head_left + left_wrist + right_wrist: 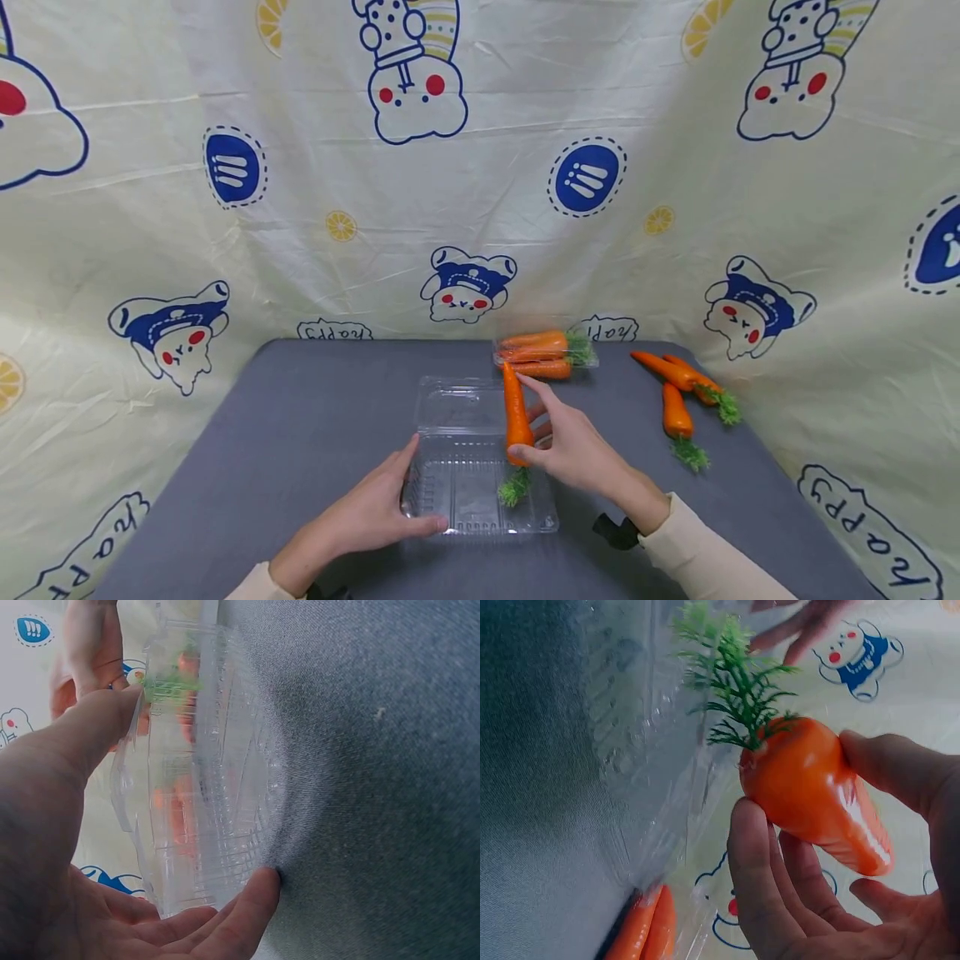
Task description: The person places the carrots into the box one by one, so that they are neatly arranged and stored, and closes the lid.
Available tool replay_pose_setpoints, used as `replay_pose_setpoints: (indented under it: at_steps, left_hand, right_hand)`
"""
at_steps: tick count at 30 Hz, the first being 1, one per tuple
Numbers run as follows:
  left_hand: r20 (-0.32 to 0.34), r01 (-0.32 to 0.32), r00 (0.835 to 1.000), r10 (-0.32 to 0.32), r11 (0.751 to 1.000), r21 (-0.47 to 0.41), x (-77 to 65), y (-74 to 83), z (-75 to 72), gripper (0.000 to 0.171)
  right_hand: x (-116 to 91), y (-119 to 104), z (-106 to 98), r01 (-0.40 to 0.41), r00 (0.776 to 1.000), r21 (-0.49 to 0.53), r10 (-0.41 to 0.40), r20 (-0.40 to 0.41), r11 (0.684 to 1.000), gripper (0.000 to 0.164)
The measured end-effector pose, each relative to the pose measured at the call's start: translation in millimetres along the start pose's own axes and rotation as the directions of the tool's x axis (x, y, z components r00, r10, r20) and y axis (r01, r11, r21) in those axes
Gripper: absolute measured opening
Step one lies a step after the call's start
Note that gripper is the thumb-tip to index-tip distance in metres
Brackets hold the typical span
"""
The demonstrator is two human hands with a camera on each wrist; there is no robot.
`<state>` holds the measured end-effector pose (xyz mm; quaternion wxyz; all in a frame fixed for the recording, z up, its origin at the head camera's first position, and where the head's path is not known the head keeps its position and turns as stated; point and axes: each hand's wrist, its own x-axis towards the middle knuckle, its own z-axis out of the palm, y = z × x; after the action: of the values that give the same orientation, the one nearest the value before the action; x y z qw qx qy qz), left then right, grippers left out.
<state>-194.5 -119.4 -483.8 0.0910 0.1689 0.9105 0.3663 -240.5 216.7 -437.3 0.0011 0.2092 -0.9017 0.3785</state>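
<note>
My right hand pinches an orange toy carrot between thumb and fingers, above the right part of an open clear plastic clamshell box. The carrot's green leafy top points toward me, its narrow tip away. In the right wrist view the thumb presses one side of the carrot and the fingers the other. My left hand grips the box at its near left corner, thumb on the front rim, fingers along the left side. The box's lid lies folded back, away from me.
Behind the lid, a second clear box contains several carrots. Loose carrots with green tops lie on the right of the grey table. A printed cloth hangs around the table's back and sides.
</note>
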Motion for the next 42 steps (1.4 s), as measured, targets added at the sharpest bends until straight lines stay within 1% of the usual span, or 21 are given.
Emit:
replay_pose_setpoints:
  at_steps: [4, 7, 11, 16, 21, 26, 32, 35, 38, 42]
  left_hand:
    - [0.004, 0.012, 1.0, -0.012, 1.0, 0.004, 1.0, 0.9, -0.7, 0.139]
    - [0.005, 0.004, 1.0, -0.004, 1.0, 0.007, 1.2, 1.5, -0.9, 0.138]
    - [0.004, -0.005, 1.0, 0.005, 1.0, 0.006, 0.9, 2.0, -1.2, 0.137]
    - [0.008, -0.003, 1.0, 0.003, 1.0, 0.006, -0.1, 1.4, -1.6, 0.136]
    - [0.008, -0.004, 1.0, 0.004, 1.0, 0.012, 0.4, 0.7, -2.4, 0.135]
    - [0.009, 0.007, 1.0, -0.007, 1.0, 0.004, 0.1, -0.8, -0.5, 0.135]
    - [0.012, 0.016, 1.0, -0.016, 1.0, -0.016, 0.4, -1.5, 0.4, 0.136]
    - [0.015, 0.01, 1.0, -0.01, 1.0, -0.025, 0.1, -1.3, 0.7, 0.135]
    - [0.01, 0.006, 1.0, -0.006, 0.999, -0.034, -0.4, -1.1, 0.5, 0.135]
    - [0.01, 0.008, 1.0, -0.008, 0.999, -0.042, -1.0, -1.4, 1.1, 0.135]
  right_hand:
    - [-1, -2, 4, 0.012, 0.998, -0.006, -0.012, 0.068, 1.0, 0.103]
    - [-2, -4, 6, 0.008, 0.993, -0.005, -0.007, 0.115, 1.0, 0.101]
    - [-3, -6, 8, 0.03, 0.981, 0.004, -0.03, 0.191, 1.0, 0.098]
    - [-2, -9, 11, 0.043, 0.956, 0.0, -0.042, 0.29, 0.999, 0.086]
    - [0, -13, 15, 0.055, 0.924, -0.051, -0.031, 0.381, 0.997, 0.071]
    - [-1, -16, 20, 0.079, 0.893, -0.092, -0.03, 0.449, 0.993, 0.057]
    - [-2, -20, 26, 0.157, 0.85, -0.101, -0.083, 0.519, 0.982, 0.041]
    - [-2, -22, 28, 0.189, 0.837, -0.115, -0.099, 0.538, 0.975, 0.03]
    - [-1, -24, 29, 0.199, 0.833, -0.116, -0.105, 0.544, 0.973, 0.025]
    - [-2, -22, 30, 0.184, 0.837, -0.123, -0.09, 0.54, 0.975, 0.025]
